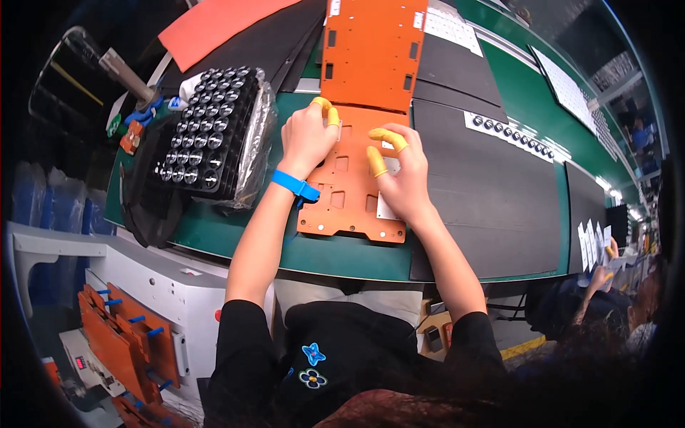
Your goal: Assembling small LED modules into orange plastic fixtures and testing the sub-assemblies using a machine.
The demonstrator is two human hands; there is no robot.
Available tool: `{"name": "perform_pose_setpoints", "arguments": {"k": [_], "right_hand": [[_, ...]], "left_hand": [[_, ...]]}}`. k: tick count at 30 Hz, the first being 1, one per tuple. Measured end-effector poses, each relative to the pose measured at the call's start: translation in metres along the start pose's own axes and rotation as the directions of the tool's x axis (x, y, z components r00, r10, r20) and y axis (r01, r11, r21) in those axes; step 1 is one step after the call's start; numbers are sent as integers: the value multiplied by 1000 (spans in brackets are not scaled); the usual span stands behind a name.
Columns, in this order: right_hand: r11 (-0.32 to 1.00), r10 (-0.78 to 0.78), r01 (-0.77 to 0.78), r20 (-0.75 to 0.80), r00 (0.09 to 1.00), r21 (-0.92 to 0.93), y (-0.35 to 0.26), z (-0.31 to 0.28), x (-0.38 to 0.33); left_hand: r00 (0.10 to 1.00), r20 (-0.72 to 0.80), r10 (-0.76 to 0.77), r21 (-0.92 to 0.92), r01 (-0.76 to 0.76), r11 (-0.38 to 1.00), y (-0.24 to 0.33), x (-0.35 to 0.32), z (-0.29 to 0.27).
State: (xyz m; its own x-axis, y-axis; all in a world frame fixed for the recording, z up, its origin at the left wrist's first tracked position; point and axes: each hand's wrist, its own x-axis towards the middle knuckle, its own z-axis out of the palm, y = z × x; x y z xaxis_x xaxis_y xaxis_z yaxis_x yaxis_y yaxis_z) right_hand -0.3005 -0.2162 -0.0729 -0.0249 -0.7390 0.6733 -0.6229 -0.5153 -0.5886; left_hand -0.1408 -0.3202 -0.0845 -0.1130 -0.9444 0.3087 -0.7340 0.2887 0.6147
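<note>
An orange hinged jig lies before me, its base [325, 222] flat and its lid [371, 60] folded back at the far end. My left hand [305, 141], with yellow finger cots and a blue wristband, is at the base's far left edge near the hinge. Its fingers are curled together, and what they may hold is hidden. Over the right side of the base hovers my right hand [405, 178], also in yellow cots, thumb and forefinger apart with nothing seen between them. Beneath it, a white plate [386, 205] sits along the base's right side, partly covered by the hand.
Left of the jig stands a black tray [212, 187] of shiny round lenses in clear wrap. Black mats [485, 214] lie to the right, with a white lens strip [508, 134] on them. A co-worker's hand [601, 278] is far right. Orange boards [118, 346] are racked lower left.
</note>
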Motion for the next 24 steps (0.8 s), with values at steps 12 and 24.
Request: {"name": "perform_pose_setpoints", "arguments": {"k": [12,24], "right_hand": [[904,-384,422,306,871,-67,-94,103,82],[792,-550,605,332,767,-85,-94,104,91]], "left_hand": [[998,-5,69,392,-61,918,-9,-8,1],[989,-68,133,111,-125,986,-1,-16,-9]]}}
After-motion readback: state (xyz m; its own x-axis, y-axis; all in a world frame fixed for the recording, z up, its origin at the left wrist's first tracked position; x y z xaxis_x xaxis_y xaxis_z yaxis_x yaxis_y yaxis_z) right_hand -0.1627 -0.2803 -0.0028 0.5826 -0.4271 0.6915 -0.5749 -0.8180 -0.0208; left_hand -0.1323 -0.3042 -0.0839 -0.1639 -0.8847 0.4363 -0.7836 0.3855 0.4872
